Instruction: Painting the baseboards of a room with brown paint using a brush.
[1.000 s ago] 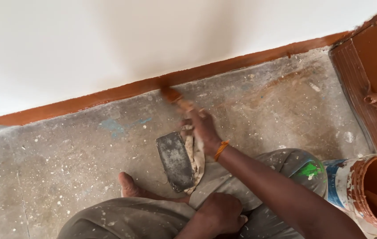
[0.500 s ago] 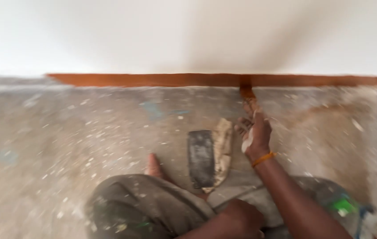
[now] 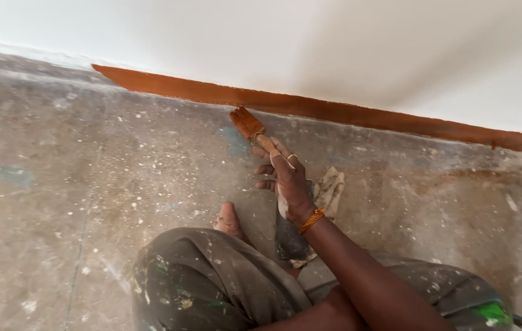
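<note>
**Speckled concrete floor, brush held near the skirting**

Concrete floor point(image 3: 58, 184), grey, dusty, flecked with white paint spots, fills most of the head view. Nearest the camera: paint-stained grey trousers point(image 3: 212, 288) on folded legs, 1 bare foot point(image 3: 229, 219) poking out. Left hand not visible, only a bit of forearm at the bottom edge, so cannot tell its state. Right hand point(image 3: 288, 184), orange bangle point(image 3: 312, 220) at the wrist, fingers closed round the wooden handle of a paintbrush point(image 3: 255, 132), which sits just short of the wall base, bristles loaded with brown paint and angled toward the stripe. Under the wrist, a dark flat scraper point(image 3: 288, 242) and a crumpled rag point(image 3: 328, 187) lie on the floor. Farthest: brown painted skirting band point(image 3: 334, 111) along the foot of the white wall point(image 3: 334, 49).

Brush looks light and stiff in the handle, soft at the bristles, wet paint likely slippery; best gripped mid-handle, below the ferrule.
</note>
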